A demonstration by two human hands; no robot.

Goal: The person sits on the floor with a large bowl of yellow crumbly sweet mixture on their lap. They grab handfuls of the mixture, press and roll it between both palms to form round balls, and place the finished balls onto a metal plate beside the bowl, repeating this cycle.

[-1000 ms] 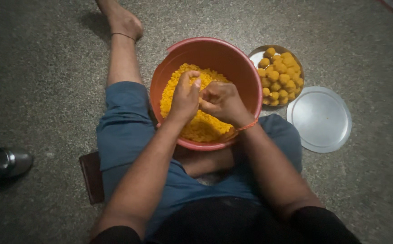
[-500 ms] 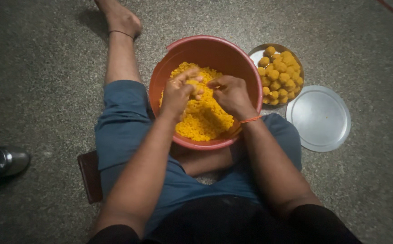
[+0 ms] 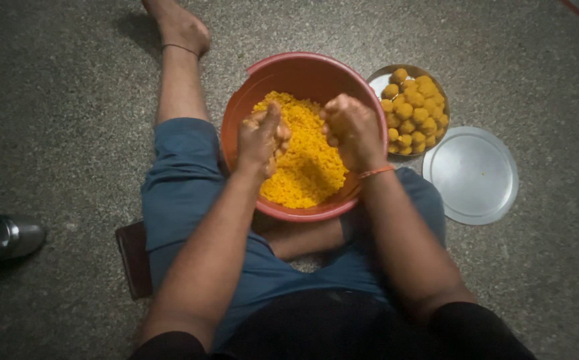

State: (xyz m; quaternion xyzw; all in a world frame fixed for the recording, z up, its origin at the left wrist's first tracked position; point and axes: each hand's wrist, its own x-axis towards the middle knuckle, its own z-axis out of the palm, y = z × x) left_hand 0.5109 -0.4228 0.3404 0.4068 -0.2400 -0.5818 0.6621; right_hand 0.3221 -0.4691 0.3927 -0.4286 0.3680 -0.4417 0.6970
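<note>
**Hands part over the yellow mix**

Half a second ago both hands were pressed together above the mix; now the left hand [image 3: 261, 137] and right hand [image 3: 351, 130] sit apart, each curled loosely, and whether either grips any crumbs cannot be told. One orange bowl [image 3: 296, 70] holds the yellow crumbly mix [image 3: 303, 167]. Beside it: one plate of yellow balls [image 3: 413, 110], too many to count exactly, one empty steel plate [image 3: 473, 175], and one steel cup [image 3: 0, 237] well apart.
</note>
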